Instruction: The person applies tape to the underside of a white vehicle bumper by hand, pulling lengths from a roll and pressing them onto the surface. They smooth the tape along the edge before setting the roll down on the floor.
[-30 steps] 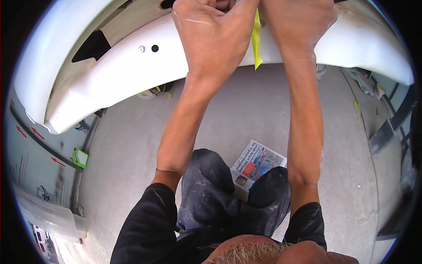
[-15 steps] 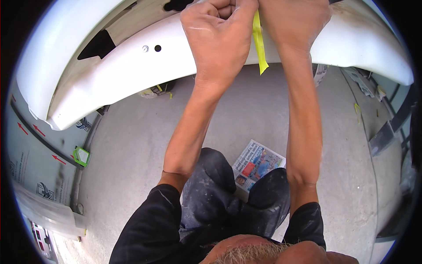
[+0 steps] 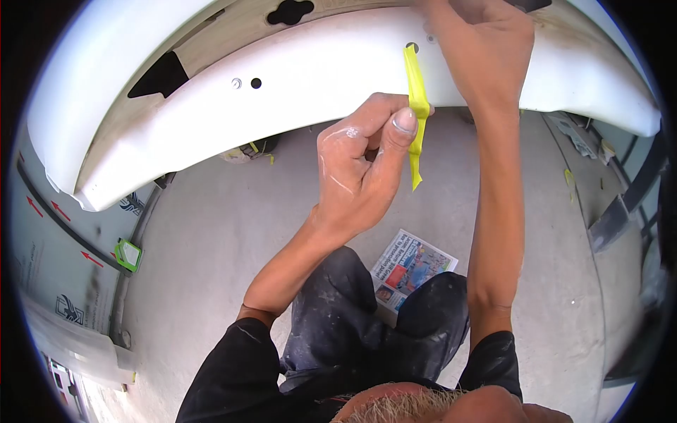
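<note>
A strip of yellow masking tape (image 3: 417,144) hangs down in front of the white panel (image 3: 317,67), its upper end by a dark hole in the panel and its lower end loose. My left hand (image 3: 363,158) is closed, pinching the strip around its middle, just below the panel's lower edge. White dust marks the back of this hand. Higher up, my right hand (image 3: 490,53) is bent over the panel near a small bolt. Its fingers are blurred and partly cut off by the top of the view, so their hold is not visible.
A bolt (image 3: 236,83) and a round hole sit in the panel's left part. On the concrete floor (image 3: 211,233) lies a newspaper (image 3: 423,261) by my knees. A green-and-white object (image 3: 127,254) is by the sheeted left wall. Scraps of yellow tape (image 3: 569,182) lie at the right.
My left hand has moved down from the panel, drawing the tape strip lower and exposing more of it. My right hand has shifted slightly right, uncovering the hole and bolt beside it.
</note>
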Action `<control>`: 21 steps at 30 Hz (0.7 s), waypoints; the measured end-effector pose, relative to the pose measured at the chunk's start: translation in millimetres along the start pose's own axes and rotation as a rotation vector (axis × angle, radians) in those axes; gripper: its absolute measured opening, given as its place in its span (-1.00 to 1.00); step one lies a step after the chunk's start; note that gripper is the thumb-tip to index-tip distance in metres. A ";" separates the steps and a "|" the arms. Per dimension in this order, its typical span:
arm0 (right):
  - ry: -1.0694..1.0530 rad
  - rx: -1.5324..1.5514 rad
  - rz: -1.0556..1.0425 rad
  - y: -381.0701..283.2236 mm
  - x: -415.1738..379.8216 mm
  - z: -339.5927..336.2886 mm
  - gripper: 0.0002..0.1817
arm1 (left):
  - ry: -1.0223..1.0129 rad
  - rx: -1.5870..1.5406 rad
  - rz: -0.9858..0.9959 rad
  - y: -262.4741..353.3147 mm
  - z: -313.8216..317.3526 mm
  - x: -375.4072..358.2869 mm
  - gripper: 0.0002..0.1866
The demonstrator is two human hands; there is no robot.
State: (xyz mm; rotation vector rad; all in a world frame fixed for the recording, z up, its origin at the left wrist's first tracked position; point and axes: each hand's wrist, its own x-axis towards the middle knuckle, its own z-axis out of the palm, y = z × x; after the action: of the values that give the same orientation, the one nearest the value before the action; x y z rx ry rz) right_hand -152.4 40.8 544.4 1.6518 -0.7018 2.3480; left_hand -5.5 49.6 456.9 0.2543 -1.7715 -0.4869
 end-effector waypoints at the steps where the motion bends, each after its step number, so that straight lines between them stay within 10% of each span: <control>1: -0.020 0.082 0.044 -0.5 -8.5 -9.9 -0.75 | 0.019 -0.098 -0.028 2.9 -0.6 4.4 -0.60; 4: 0.066 0.196 0.324 -4.0 -30.5 -35.1 -0.77 | -0.008 -0.196 -0.102 9.4 3.5 16.6 -0.59; 8: -0.319 0.107 0.415 -21.2 -27.5 -49.2 -0.62 | -0.029 -0.293 -0.107 4.2 14.6 30.3 -0.67; 21: -0.015 0.209 -0.023 -10.1 -43.4 -37.3 -0.74 | -0.170 -0.469 -0.446 24.8 14.9 30.1 -0.56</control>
State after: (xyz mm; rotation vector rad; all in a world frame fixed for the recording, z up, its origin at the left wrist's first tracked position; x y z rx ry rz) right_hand -163.8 72.4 497.1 1.7507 -0.4498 2.4675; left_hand -25.4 61.8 491.4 0.2812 -1.7050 -1.2543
